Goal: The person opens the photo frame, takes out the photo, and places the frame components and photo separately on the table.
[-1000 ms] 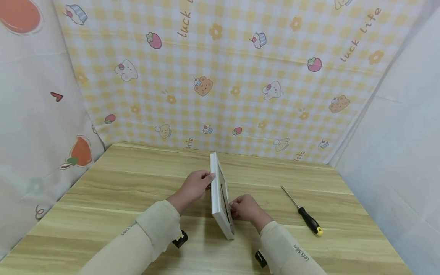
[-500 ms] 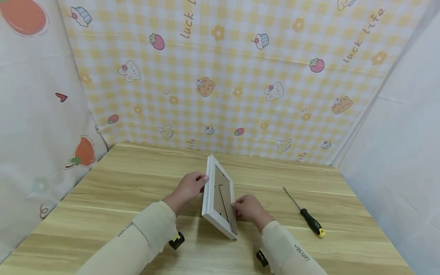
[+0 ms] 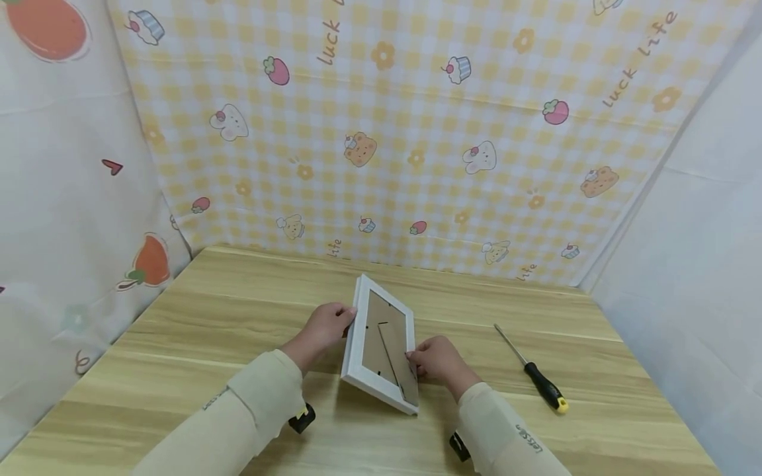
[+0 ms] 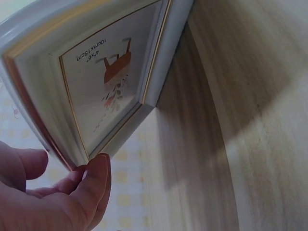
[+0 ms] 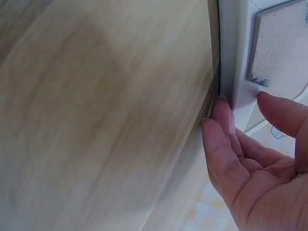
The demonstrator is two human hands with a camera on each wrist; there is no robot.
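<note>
A white picture frame (image 3: 354,344) stands tilted on the table, its brown backing (image 3: 375,311) with a stand leg (image 3: 394,354) facing up and to the right. My left hand (image 3: 321,330) pinches its left edge. The left wrist view shows the frame's front, where a printed insert (image 4: 115,82) has a plant drawing and size text; the left hand's fingers grip a border there. My right hand (image 3: 437,360) holds the right edge. In the right wrist view, its thumb (image 5: 281,110) lies by the back and its fingers (image 5: 219,139) lie on the other side of the edge.
A screwdriver (image 3: 538,383) with a black and yellow handle lies on the wooden table (image 3: 238,291) to the right. Behind rises a yellow checked cloth (image 3: 387,192), with white cloths (image 3: 684,264) at the sides.
Between both hands, the picture frame has turned from nearly edge-on so that its back shows more. Its left side has moved left and down with my left hand. The right hand has shifted slightly right.
</note>
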